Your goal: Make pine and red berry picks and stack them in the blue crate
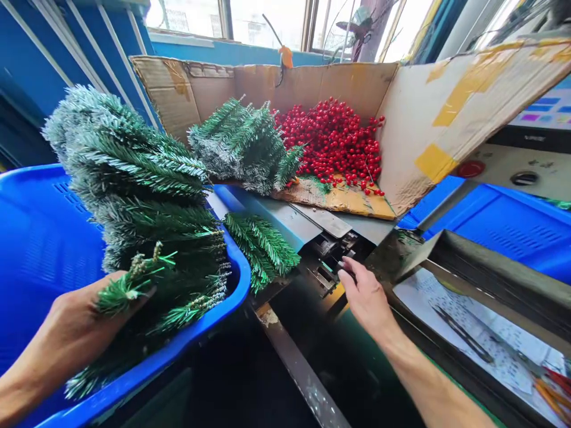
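My left hand is closed around a bunch of artificial pine sprigs, their stem ends pointing up and to the right. It is over the blue bin, against a tall pile of frosted pine branches. My right hand is at the small metal machine mechanism, thumb and fingertips pinched together. Whatever lies between those fingertips is too small and dark to name. A few green pine sprigs lie on the machine between the bin and the mechanism.
Behind the mechanism stands an open cardboard box with frosted pine sprigs and red berry picks. At right, a metal tray holds papers and tweezers. A control panel with a red button overhangs another blue bin.
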A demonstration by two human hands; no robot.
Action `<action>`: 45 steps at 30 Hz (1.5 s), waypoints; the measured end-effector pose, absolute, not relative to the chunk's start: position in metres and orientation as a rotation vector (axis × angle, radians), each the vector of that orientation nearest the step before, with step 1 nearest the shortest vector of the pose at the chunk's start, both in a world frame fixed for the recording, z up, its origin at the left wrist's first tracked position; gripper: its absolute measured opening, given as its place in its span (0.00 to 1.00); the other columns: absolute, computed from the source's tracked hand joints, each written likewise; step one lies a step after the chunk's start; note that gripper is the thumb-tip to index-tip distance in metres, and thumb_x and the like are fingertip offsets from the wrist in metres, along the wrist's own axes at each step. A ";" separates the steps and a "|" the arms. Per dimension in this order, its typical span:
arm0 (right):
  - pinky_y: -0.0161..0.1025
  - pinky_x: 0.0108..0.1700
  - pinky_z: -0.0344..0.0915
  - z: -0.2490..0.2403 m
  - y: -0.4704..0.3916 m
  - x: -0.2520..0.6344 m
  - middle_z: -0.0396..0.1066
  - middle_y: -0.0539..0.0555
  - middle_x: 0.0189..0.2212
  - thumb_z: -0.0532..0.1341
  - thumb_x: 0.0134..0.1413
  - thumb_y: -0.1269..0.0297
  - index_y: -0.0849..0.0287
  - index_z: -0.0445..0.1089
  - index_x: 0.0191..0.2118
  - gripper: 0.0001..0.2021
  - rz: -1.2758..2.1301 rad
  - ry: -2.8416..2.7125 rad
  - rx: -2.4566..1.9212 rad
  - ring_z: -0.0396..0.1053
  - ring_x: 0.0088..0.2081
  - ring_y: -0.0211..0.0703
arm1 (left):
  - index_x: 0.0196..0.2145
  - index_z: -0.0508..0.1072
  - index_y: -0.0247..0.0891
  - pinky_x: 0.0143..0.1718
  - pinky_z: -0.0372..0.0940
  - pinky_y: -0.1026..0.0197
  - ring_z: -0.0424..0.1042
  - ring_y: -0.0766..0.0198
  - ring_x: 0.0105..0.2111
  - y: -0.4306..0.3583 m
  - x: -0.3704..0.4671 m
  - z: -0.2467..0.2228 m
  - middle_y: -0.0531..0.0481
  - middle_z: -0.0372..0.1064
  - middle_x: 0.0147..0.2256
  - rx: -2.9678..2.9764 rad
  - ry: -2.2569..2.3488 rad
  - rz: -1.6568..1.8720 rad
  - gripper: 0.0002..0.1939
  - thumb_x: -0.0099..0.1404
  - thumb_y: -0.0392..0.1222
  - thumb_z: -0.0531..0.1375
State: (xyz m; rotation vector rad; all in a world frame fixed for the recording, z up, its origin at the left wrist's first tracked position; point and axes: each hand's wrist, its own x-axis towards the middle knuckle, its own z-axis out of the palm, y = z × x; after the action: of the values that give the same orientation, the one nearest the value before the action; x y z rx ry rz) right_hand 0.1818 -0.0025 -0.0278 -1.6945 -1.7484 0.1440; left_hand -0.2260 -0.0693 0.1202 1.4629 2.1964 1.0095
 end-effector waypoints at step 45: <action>0.46 0.53 0.66 0.099 -0.071 -0.030 0.71 0.55 0.48 0.59 0.59 0.50 0.56 0.69 0.53 0.21 1.436 -1.458 -0.578 0.69 0.49 0.50 | 0.36 0.78 0.34 0.41 0.65 0.57 0.72 0.58 0.33 -0.115 -0.156 0.134 0.49 0.75 0.30 1.005 1.114 1.205 0.15 0.50 0.42 0.70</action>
State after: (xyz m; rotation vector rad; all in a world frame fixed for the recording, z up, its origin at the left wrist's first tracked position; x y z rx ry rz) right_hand -0.0298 -0.0715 0.0987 -0.5784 -1.4582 1.4365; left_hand -0.1565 -0.1151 0.1339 1.0053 1.1135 1.2052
